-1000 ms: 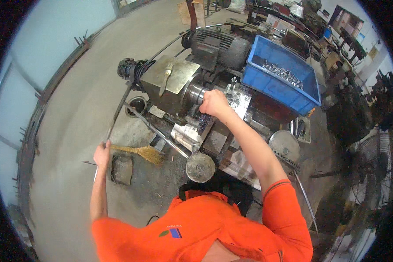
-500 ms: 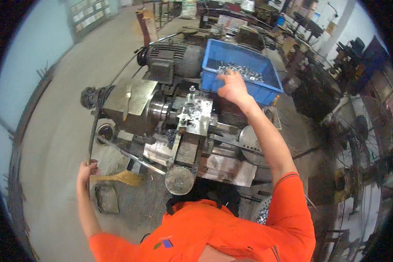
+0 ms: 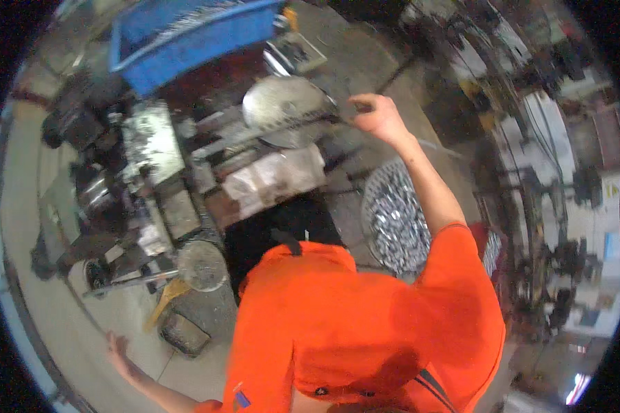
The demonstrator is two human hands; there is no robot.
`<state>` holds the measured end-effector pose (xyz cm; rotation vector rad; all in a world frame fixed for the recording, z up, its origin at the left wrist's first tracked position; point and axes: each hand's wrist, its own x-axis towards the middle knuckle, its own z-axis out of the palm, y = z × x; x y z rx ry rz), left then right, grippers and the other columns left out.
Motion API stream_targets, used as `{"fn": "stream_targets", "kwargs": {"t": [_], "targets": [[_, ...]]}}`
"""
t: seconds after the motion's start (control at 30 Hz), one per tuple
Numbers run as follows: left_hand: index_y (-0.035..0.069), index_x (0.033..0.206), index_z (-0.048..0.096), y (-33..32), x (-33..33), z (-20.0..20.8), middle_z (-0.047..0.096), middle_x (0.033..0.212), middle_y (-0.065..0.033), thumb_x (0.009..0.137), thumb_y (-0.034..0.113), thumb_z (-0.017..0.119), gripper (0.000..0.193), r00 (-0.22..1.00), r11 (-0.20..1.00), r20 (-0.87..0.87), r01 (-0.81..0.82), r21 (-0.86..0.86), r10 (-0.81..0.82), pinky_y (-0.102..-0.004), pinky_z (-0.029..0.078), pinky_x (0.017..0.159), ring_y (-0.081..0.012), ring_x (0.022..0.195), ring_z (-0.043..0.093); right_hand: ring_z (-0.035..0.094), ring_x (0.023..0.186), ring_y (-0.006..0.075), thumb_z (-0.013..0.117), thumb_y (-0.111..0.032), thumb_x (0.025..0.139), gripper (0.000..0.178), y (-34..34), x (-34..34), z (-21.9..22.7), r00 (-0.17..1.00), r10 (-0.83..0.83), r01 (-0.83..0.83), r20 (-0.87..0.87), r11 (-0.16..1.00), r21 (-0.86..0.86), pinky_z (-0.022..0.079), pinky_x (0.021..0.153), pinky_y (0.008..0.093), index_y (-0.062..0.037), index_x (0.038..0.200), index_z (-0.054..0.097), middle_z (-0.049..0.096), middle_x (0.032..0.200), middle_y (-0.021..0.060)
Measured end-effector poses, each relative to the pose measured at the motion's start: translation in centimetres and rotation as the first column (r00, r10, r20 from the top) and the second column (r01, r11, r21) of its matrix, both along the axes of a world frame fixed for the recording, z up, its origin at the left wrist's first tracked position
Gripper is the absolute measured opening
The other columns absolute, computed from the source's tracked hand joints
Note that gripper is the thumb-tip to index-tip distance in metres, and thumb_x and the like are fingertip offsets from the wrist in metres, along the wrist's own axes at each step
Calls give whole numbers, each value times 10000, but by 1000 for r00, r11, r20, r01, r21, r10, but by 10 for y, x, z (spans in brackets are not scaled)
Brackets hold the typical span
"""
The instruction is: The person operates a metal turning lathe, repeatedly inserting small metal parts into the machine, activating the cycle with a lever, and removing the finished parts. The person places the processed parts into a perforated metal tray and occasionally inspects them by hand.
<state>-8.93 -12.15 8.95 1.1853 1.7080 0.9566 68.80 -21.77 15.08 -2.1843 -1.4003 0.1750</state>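
My right hand (image 3: pixel 379 118) is in the air to the right of a round metal disc (image 3: pixel 282 107). Its fingers are curled; a dark patch shows at the fingertips, but what they hold, if anything, cannot be made out. Below that forearm sits a round basket of small shiny metal parts (image 3: pixel 396 220). At the lower left, my left hand (image 3: pixel 119 350) is at the end of a long thin rod (image 3: pixel 86 306) on the lathe. Motion blurs its fingers, so its grip is unclear. The lathe's metal tool block (image 3: pixel 155 141) stands in the left half.
A blue bin (image 3: pixel 207 55) with metal parts stands at the top left. Below the lathe are a round handwheel-like disc (image 3: pixel 202 266), a wooden-handled brush (image 3: pixel 165 303) and a shallow dark pan (image 3: pixel 184 335). Cluttered equipment (image 3: pixel 551 186) lines the right side.
The view has swung right and down. My right hand has left the blue bin and come nearer, over toward the basket. My left hand stays by the rod.
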Motion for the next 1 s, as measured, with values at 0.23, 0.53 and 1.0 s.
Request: {"fn": "stream_targets", "kwargs": {"t": [0.23, 0.53, 1.0], "targets": [[0, 1177, 497, 39, -67, -39, 495, 1124, -154, 805, 301, 598, 489, 996, 954, 74, -21, -300, 45, -337, 431, 825, -225, 938, 518, 613, 767, 303, 595, -218, 583, 332, -184, 26, -115, 964, -262, 254, 41, 864, -434, 489, 725, 345, -79, 876, 665, 634, 845, 152], [-63, 1173, 465, 18, 5, -1, 525, 1067, -175, 791, 283, 627, 541, 987, 974, -69, -154, -163, 144, -335, 469, 765, -238, 893, 547, 526, 933, 308, 565, -297, 619, 359, -169, -12, -157, 938, -161, 334, 308, 663, -670, 423, 826, 372, -10, 817, 652, 566, 953, 179], [-16, 1152, 490, 22, -11, -13, 557, 870, -118, 772, 328, 650, 537, 995, 987, -51, -97, -128, 91, -311, 483, 708, -181, 793, 556, 508, 999, 321, 551, -339, 649, 382, -155, -27, -157, 936, -43, 318, 348, 524, -790, 358, 888, 388, -49, 874, 653, 593, 976, 167]]}}
